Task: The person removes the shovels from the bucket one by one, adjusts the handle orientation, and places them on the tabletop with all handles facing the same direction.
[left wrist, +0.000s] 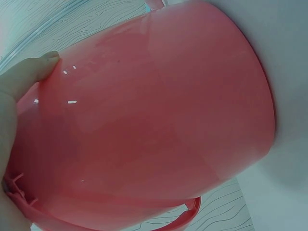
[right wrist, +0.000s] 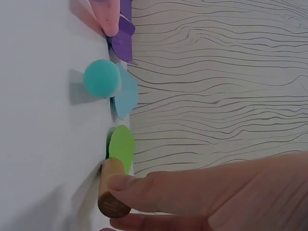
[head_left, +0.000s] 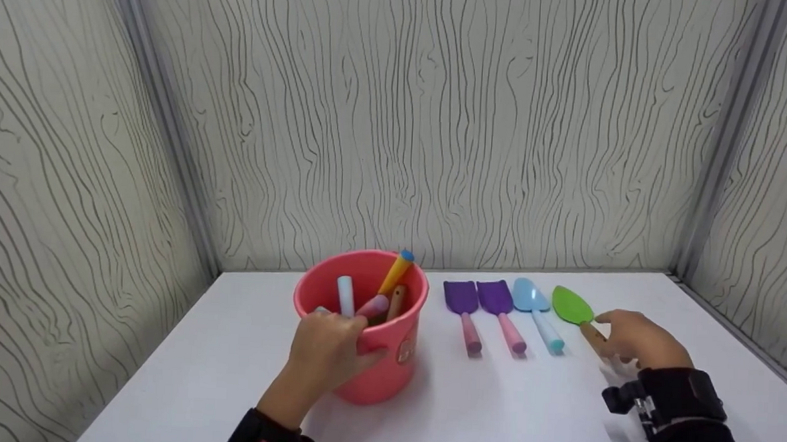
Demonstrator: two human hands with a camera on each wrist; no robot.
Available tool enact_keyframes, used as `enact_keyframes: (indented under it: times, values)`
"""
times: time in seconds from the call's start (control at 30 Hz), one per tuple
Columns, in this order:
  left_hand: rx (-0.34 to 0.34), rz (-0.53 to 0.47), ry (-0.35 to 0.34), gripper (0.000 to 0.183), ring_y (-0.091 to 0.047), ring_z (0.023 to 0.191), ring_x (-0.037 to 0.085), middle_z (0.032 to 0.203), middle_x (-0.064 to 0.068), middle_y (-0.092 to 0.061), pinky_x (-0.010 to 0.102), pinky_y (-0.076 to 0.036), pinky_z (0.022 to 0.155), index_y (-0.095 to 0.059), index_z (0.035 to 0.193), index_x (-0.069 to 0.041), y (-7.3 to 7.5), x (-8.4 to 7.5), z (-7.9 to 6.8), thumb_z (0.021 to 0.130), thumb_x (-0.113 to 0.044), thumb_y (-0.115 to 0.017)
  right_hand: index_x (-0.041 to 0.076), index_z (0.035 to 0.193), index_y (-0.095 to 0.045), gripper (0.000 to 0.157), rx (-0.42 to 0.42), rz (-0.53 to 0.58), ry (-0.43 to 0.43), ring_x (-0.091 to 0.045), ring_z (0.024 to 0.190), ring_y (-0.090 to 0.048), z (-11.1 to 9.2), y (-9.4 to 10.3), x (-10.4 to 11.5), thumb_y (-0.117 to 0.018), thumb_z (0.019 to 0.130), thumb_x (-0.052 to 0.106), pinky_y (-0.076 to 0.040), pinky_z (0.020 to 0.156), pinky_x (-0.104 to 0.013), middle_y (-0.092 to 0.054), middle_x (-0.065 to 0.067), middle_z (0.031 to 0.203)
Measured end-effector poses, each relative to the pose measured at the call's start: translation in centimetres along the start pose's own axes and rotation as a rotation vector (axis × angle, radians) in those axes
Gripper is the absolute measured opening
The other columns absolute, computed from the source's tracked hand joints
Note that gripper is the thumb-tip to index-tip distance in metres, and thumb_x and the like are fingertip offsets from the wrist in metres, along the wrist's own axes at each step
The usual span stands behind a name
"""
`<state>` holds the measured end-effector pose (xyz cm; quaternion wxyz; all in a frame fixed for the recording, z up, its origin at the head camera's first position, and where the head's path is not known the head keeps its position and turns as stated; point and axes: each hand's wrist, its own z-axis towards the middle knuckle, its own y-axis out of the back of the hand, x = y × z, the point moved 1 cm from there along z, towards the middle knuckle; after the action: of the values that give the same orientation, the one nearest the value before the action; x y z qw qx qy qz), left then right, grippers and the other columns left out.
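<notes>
A pink bucket (head_left: 380,380) stands on the table, with several tool handles sticking up out of it. My left hand (head_left: 328,348) grips its near rim, the thumb lying along the outside wall; that thumb (left wrist: 45,66) shows in the left wrist view too. The fingers on the inner side are mostly hidden. At the right end of a row of toy shovels lies a green shovel (head_left: 571,305) with a wooden handle (right wrist: 111,199). My right hand (head_left: 647,342) pinches this handle between thumb and fingers. The green blade appears to rest on the table.
Left of the green shovel lie a light blue shovel (head_left: 530,295) and two purple ones (head_left: 461,297) with pink handles. A yellow handle with a blue end (head_left: 396,273) leans in the bucket. Wood-grain panels (head_left: 450,130) enclose the white table (head_left: 491,411) at the back and sides.
</notes>
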<state>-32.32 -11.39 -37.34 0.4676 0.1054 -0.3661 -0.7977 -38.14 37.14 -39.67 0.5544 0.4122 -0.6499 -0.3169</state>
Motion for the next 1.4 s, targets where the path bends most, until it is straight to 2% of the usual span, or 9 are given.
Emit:
enact_keyframes:
  times: [0.13, 0.33, 0.5, 0.63, 0.77, 0.87, 1.0, 1.1, 1.4]
  values:
    - [-0.002, 0.006, 0.002, 0.044, -0.062, 0.050, 0.013, 0.059, -0.003, -0.064, 0.029, -0.061, 0.061, -0.063, 0.071, -0.015, 0.0, 0.0, 0.0, 0.076, -0.044, -0.096, -0.015, 0.150, -0.041, 0.065, 0.013, 0.018, -0.025, -0.029, 0.083, -0.066, 0.3, -0.5, 0.2, -0.070, 0.095, 0.004, -0.059, 0.068, -0.040, -0.062, -0.029, 0.109]
    - [0.012, 0.035, 0.003, 0.045, -0.063, 0.050, 0.014, 0.059, -0.003, -0.063, 0.030, -0.062, 0.061, -0.064, 0.072, -0.014, 0.2, -0.1, 0.1, 0.076, -0.046, -0.096, -0.012, 0.151, -0.044, 0.066, 0.008, 0.034, -0.036, -0.025, 0.077, -0.061, 1.1, -1.0, -0.2, -0.064, 0.088, -0.009, -0.055, 0.065, -0.035, -0.056, -0.029, 0.114]
    - [0.014, 0.023, 0.007, 0.043, -0.063, 0.050, 0.014, 0.060, -0.002, -0.064, 0.031, -0.062, 0.063, -0.065, 0.072, -0.014, 0.2, -0.1, 0.2, 0.076, -0.045, -0.096, -0.007, 0.156, -0.040, 0.060, -0.001, 0.003, -0.040, -0.026, 0.074, -0.059, 1.6, -1.3, -0.4, -0.056, 0.099, -0.005, -0.054, 0.062, -0.035, -0.052, -0.035, 0.123]
    - [0.009, 0.020, 0.007, 0.043, -0.063, 0.050, 0.014, 0.059, -0.002, -0.064, 0.030, -0.062, 0.062, -0.065, 0.072, -0.014, 0.1, 0.0, 0.1, 0.077, -0.044, -0.096, -0.005, 0.158, -0.038, 0.053, -0.020, -0.035, -0.025, -0.036, 0.089, -0.059, 1.8, -1.7, -0.5, -0.046, 0.113, 0.021, -0.054, 0.072, -0.044, -0.051, -0.035, 0.128]
    - [0.003, 0.013, 0.006, 0.043, -0.063, 0.050, 0.014, 0.059, -0.002, -0.064, 0.029, -0.062, 0.062, -0.065, 0.071, -0.014, 0.0, 0.0, 0.0, 0.077, -0.044, -0.096, -0.005, 0.157, -0.039, 0.069, -0.039, -0.049, -0.014, -0.046, 0.108, -0.055, 1.9, -2.0, -0.6, -0.036, 0.115, 0.049, -0.050, 0.091, -0.057, -0.049, -0.041, 0.142]
    - [0.003, 0.008, 0.007, 0.043, -0.062, 0.050, 0.014, 0.058, -0.003, -0.063, 0.029, -0.062, 0.062, -0.064, 0.071, -0.015, 0.0, 0.0, 0.0, 0.076, -0.043, -0.096, -0.006, 0.157, -0.039, 0.069, -0.045, -0.049, -0.014, -0.048, 0.112, -0.052, 2.0, -2.0, -0.5, -0.035, 0.115, 0.049, -0.047, 0.096, -0.060, -0.042, -0.043, 0.151]
    - [0.006, 0.017, 0.005, 0.044, -0.062, 0.050, 0.014, 0.058, -0.003, -0.063, 0.029, -0.062, 0.062, -0.064, 0.070, -0.015, -0.1, 0.0, 0.1, 0.076, -0.044, -0.096, -0.006, 0.157, -0.040, 0.066, -0.059, -0.064, -0.010, -0.055, 0.126, -0.052, 2.1, -2.2, -0.6, -0.035, 0.116, 0.045, -0.046, 0.105, -0.066, -0.040, -0.043, 0.153]
    - [0.007, 0.013, 0.007, 0.044, -0.062, 0.050, 0.014, 0.058, -0.003, -0.063, 0.029, -0.062, 0.062, -0.064, 0.071, -0.015, -0.1, 0.0, 0.0, 0.076, -0.045, -0.096, -0.006, 0.157, -0.040, 0.066, -0.072, -0.069, -0.010, -0.061, 0.140, -0.042, 2.4, -2.5, -0.7, -0.034, 0.116, 0.045, -0.038, 0.113, -0.073, -0.040, -0.043, 0.154]
    - [-0.018, 0.035, -0.015, 0.045, -0.063, 0.050, 0.014, 0.059, -0.002, -0.064, 0.029, -0.062, 0.061, -0.062, 0.069, -0.015, -0.2, 0.1, 0.0, 0.075, -0.044, -0.096, -0.008, 0.157, -0.039, 0.071, -0.089, -0.054, 0.034, -0.064, 0.144, -0.035, 2.6, -2.7, -1.1, -0.031, 0.116, 0.050, -0.033, 0.115, -0.075, -0.039, -0.042, 0.155]
